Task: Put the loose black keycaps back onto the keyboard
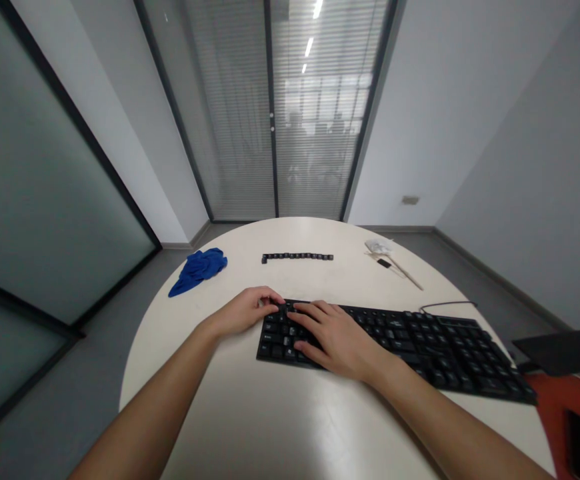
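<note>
A black keyboard (pixel 395 333) lies slightly askew across the right half of the round table. At its upper left corner is my left hand (pixel 245 311), with thumb and index finger brought close together at the corner keys. Whatever sits between those fingertips is too small to make out. My right hand (pixel 337 337) rests over the keyboard's left part, its fingers spread and reaching toward the same corner. Beyond the keyboard, a row of loose black keycaps (pixel 300 256) runs across the table, with one more keycap (pixel 264 261) just below the row's left end.
A crumpled blue cloth (pixel 200 269) lies at the table's left. At the right are a whitish bundle (pixel 380 247), a thin stick (pixel 407 275) and a small black piece (pixel 384 263). The keyboard's cable (pixel 447 304) runs off the right edge, near a red surface (pixel 565 413).
</note>
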Tool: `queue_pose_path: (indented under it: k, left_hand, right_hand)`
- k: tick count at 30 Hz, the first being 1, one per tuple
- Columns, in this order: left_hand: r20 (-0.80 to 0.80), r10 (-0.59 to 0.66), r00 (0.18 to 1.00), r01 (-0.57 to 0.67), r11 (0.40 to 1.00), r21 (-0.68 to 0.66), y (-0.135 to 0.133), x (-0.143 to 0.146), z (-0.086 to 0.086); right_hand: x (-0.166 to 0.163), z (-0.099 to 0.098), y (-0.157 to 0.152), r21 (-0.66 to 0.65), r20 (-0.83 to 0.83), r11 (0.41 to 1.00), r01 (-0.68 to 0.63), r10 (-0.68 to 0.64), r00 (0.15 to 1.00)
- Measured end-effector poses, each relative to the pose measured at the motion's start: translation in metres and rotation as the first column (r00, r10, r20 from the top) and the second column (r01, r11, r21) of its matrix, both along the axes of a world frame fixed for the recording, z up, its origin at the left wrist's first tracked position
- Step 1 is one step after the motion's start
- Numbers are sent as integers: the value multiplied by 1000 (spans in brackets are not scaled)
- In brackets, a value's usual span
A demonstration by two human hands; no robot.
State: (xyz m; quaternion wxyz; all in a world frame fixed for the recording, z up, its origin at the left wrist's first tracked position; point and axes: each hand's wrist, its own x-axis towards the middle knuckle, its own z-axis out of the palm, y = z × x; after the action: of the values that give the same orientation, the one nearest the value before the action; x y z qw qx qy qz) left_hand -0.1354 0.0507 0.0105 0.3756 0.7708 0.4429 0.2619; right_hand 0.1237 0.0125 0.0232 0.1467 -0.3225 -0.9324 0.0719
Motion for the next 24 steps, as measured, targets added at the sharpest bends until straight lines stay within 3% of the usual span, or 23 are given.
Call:
queue_pose_path:
  k: [7, 14, 24]
  left_hand:
    - [-70, -20, 997, 23, 999, 43, 2, -4, -3]
    - [-178, -50, 983, 87, 975, 205, -4, 0, 7]
    - [-328, -32, 944, 127, 954, 272, -8, 4, 13]
  right_hand:
    - [0, -2, 1, -3, -12, 1000, 2, -2, 1000]
    - [-1, -2, 1, 7, -19, 1000, -6, 6, 1000]
    - [0, -4, 1, 5, -28, 1000, -3, 3, 1000]
